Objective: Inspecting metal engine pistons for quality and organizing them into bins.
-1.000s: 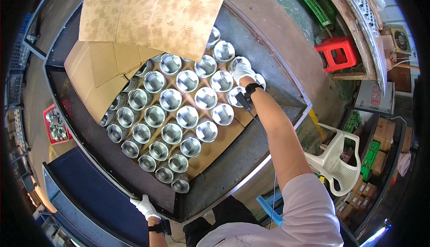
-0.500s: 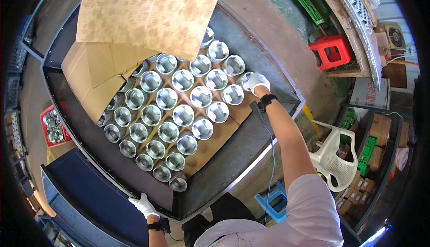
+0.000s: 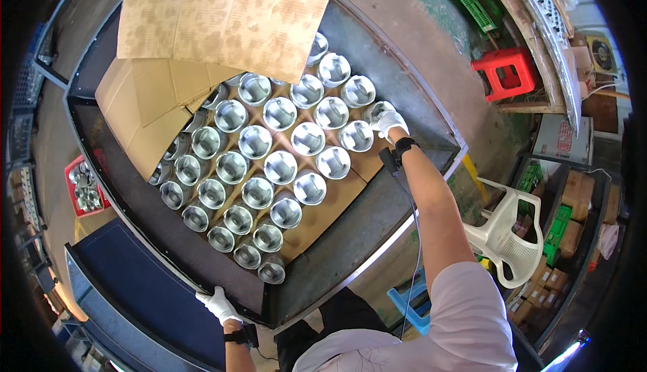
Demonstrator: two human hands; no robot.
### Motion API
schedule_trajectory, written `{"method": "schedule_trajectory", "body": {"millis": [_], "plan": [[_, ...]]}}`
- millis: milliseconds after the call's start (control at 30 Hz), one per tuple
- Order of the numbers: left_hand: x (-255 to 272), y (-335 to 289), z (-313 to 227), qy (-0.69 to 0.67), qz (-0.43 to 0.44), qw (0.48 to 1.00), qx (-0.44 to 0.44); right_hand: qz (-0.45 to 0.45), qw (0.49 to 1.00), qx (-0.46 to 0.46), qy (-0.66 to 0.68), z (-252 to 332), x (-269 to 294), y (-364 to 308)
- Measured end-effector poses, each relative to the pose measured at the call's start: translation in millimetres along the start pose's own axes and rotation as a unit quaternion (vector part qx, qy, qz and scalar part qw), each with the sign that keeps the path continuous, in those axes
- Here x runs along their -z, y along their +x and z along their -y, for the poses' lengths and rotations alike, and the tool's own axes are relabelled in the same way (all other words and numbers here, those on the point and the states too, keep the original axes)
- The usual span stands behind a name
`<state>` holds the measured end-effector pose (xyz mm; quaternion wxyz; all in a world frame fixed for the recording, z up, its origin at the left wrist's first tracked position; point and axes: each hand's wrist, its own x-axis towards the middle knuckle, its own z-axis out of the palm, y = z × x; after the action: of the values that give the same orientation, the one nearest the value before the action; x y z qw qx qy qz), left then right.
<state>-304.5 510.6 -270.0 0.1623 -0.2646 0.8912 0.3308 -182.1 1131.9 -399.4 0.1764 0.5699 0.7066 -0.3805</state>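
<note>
Rows of silvery metal pistons point(image 3: 308, 139) stand with their hollow ends up on a brown cardboard sheet point(image 3: 311, 232), inside a dark metal tray-like table point(image 3: 323, 265). At the right end of one row, my white-gloved right hand point(image 3: 389, 122) is closed on the rim of a piston point(image 3: 377, 110), its fingers partly hidden by the hand itself. My left hand point(image 3: 219, 305), also gloved in white, rests on the table's near left edge with its fingers stretched out and no piston in it.
Large cardboard sheets point(image 3: 222, 15) cover the far left pistons. A blue-topped surface point(image 3: 145, 288) adjoins on the left, with a red crate point(image 3: 86, 187) of metal parts beyond. To the right are a white plastic chair point(image 3: 505, 240), a red stool point(image 3: 505, 75) and a blue stool point(image 3: 412, 302). A cable trails along my right arm.
The whole view has shifted slightly. My right hand stays at the same piston, and more of that piston's open end now shows. My left hand remains on the edge.
</note>
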Motion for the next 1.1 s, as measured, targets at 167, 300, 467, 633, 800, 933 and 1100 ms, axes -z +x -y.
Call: {"method": "schedule_trajectory", "body": {"millis": [167, 300, 467, 633, 800, 933, 1100], "plan": [[-3.5, 8.4, 15.9, -0.015, -0.025, 0.999, -0.029, -0.035, 0.999, 0.022, -0.031, 10.3, 5.1, -6.0], [-2.1, 8.5, 15.5, -0.004, -0.037, 0.999, -0.020, -0.027, 0.999, 0.039, -0.011, 13.5, 5.9, -11.0], [-0.5, 8.7, 13.9, 0.000, -0.021, 1.000, -0.020, -0.037, 0.997, 0.057, 0.030, 1.3, -2.1, -1.2], [-3.0, 0.6, 2.1, 0.000, -0.015, 1.000, -0.017, -0.059, 0.995, 0.072, 0.031, -18.9, -6.1, 16.6], [-1.3, 4.4, 10.7, -0.013, -0.017, 0.999, -0.038, -0.098, 0.991, 0.019, -0.090, 5.4, 8.0, -22.0], [-3.8, -0.5, 2.3, 0.025, -0.042, 0.998, -0.041, 0.024, 0.977, 0.097, -0.191, 7.4, 22.9, -98.4], [-1.8, -3.4, -7.9, 0.041, -0.008, 0.998, -0.051, 0.109, 0.947, 0.235, -0.190, 12.3, -4.9, -228.8]]}}
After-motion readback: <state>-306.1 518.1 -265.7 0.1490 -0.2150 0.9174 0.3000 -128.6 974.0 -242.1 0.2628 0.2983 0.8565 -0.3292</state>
